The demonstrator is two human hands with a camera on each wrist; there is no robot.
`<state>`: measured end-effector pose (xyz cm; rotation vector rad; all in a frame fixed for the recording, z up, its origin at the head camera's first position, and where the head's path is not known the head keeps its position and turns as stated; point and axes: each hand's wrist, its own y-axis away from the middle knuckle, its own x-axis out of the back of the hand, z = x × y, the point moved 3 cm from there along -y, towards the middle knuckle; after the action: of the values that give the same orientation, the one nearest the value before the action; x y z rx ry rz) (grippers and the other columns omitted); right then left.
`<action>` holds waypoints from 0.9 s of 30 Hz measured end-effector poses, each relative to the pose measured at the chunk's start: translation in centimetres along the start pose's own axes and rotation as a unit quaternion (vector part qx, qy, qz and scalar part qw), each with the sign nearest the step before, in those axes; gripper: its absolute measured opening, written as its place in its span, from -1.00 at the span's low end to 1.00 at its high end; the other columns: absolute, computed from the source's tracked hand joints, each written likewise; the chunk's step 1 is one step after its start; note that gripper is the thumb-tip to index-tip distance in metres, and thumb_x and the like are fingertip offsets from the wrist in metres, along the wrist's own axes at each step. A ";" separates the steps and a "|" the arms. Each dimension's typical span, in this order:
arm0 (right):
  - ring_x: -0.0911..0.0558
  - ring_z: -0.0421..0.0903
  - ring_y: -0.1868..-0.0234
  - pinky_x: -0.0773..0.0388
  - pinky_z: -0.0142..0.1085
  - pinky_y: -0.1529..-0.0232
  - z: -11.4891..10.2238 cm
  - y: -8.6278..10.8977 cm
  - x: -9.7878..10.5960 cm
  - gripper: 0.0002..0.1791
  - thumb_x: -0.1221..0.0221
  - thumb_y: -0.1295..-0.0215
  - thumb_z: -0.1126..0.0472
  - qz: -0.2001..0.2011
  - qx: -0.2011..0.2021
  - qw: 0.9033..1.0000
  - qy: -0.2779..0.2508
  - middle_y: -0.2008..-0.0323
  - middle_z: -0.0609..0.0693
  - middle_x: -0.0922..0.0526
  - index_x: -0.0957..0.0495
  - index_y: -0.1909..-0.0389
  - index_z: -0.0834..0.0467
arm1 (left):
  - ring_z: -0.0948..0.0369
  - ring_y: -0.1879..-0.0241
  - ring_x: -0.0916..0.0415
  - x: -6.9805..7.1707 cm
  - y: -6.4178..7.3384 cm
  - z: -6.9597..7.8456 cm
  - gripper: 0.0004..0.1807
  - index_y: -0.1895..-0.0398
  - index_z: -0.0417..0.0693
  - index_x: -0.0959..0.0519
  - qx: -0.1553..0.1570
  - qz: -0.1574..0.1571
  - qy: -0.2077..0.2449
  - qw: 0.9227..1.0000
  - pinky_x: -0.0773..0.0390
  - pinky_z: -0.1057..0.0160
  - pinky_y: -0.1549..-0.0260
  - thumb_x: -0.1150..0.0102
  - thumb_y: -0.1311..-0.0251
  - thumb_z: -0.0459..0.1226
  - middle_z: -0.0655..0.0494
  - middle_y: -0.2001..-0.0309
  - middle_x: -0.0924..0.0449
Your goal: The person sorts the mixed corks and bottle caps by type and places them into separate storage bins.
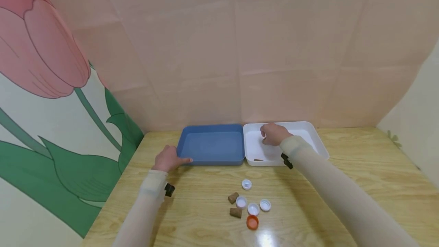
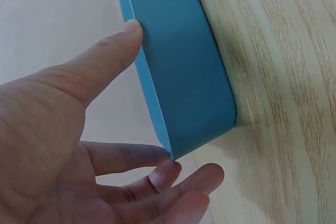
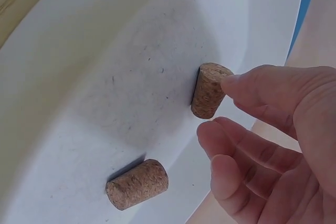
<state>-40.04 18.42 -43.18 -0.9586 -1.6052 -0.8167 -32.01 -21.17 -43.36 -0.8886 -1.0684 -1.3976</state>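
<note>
My left hand (image 1: 169,158) rests at the front left corner of the blue tray (image 1: 212,144). In the left wrist view its straight thumb touches the rim, and the index fingertip meets the corner. My right hand (image 1: 274,133) reaches down inside the white tray (image 1: 252,146). Its thumb and index finger pinch one end of a cork (image 3: 207,98) low over the tray floor, as the right wrist view shows; from the head view that cork is hidden by the hand. Another cork (image 3: 137,184) lies on its side in the same tray.
In front of the trays, on the wooden table (image 1: 199,209), are several white bottle caps (image 1: 253,209), an orange cap (image 1: 252,222) and two brown corks (image 1: 235,212). The trays stand side by side against a cloth-covered wall (image 1: 192,68). A flower mural (image 1: 51,48) covers the left wall.
</note>
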 end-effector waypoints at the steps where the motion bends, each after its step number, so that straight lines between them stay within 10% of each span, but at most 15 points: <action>1: -0.50 0.00 0.34 -0.47 -0.11 0.36 0.0 0.0 0.1 -0.84 -0.31 -0.14 0.29 0.002 0.000 1.000 -0.001 0.36 0.06 -0.56 -0.57 0.30 0.26 | 0.09 0.42 -0.45 0.0 0.0 0.0 -0.24 0.15 -0.33 -0.57 -0.001 0.000 -0.001 1.000 -0.42 0.18 0.55 -0.41 -0.01 0.23 -0.14 0.21 -0.51; 27: -0.61 0.03 0.22 -0.57 -0.01 0.18 -2.4 1.7 1.5 -0.78 -0.28 -0.14 0.33 0.020 0.028 0.999 -0.026 0.26 0.12 -0.67 -0.63 0.16 0.25 | 0.09 0.43 -0.44 0.1 0.1 0.0 -0.27 0.20 -0.30 -0.57 0.000 0.002 0.004 1.000 -0.41 0.17 0.55 -0.43 0.00 0.23 -0.09 0.29 -0.50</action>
<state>-37.72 17.30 -41.17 -0.9758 -1.6399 -0.7198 -31.93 -21.22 -43.29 -0.8840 -1.0604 -1.3956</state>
